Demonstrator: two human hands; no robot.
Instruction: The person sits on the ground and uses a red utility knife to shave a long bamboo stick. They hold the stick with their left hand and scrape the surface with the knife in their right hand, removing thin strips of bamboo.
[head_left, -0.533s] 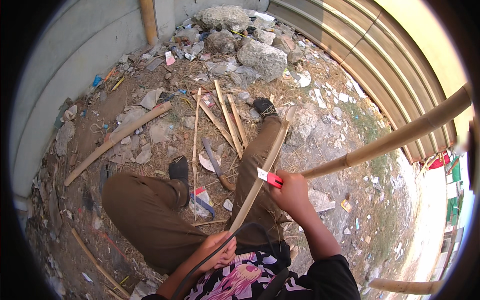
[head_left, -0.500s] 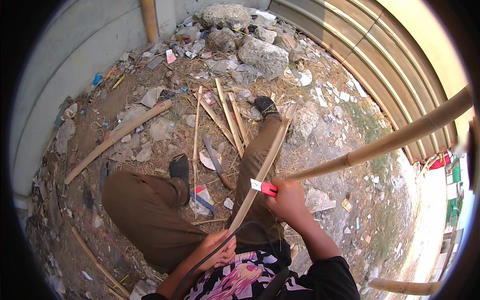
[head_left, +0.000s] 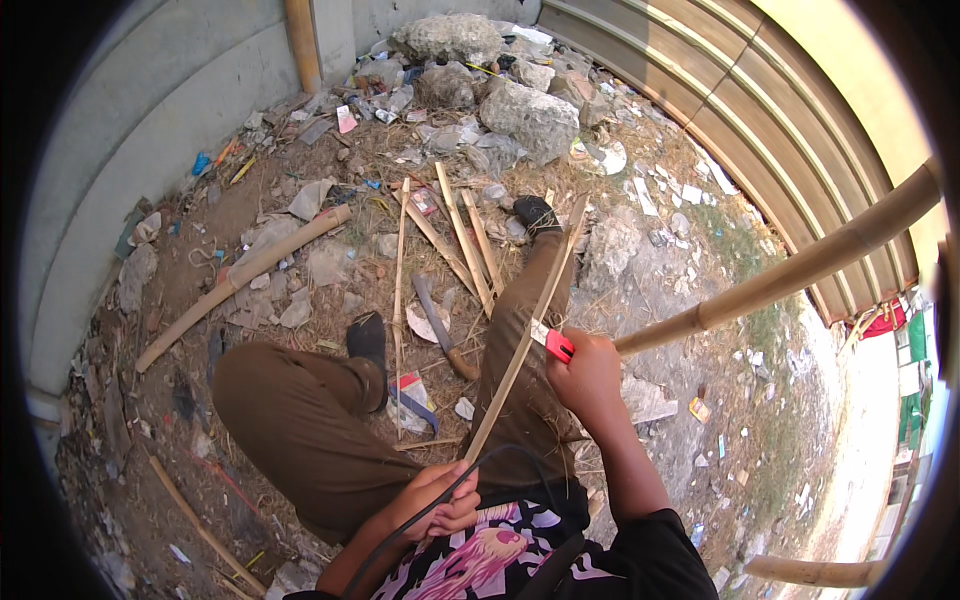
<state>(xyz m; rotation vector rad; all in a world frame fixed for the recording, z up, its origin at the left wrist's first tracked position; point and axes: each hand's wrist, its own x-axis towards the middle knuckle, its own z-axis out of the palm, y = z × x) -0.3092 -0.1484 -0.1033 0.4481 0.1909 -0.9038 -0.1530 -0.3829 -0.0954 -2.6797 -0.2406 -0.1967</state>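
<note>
A long split bamboo strip (head_left: 512, 385) slants up from my lap over my outstretched right leg, its far end close to my right shoe. My left hand (head_left: 440, 500) is closed around its near end, against my shirt. In my right hand (head_left: 588, 375) is a red-handled cutter (head_left: 557, 345) with a short, pale blade. The blade rests against the strip about midway along it. A black cord (head_left: 425, 508) crosses in front of my left hand and hides part of it.
On the littered ground lie a machete (head_left: 440, 330), several split bamboo pieces (head_left: 464, 240) and a bamboo pole (head_left: 240, 285). Another thick pole (head_left: 770, 295) slants in from the right. Rocks (head_left: 530, 120) are piled by the concrete wall (head_left: 160, 140) and corrugated sheet (head_left: 740, 90).
My right hand has moved the cutter up the strip, away from my body and slightly right. The strip now shows a narrower side. My left hand keeps its grip.
</note>
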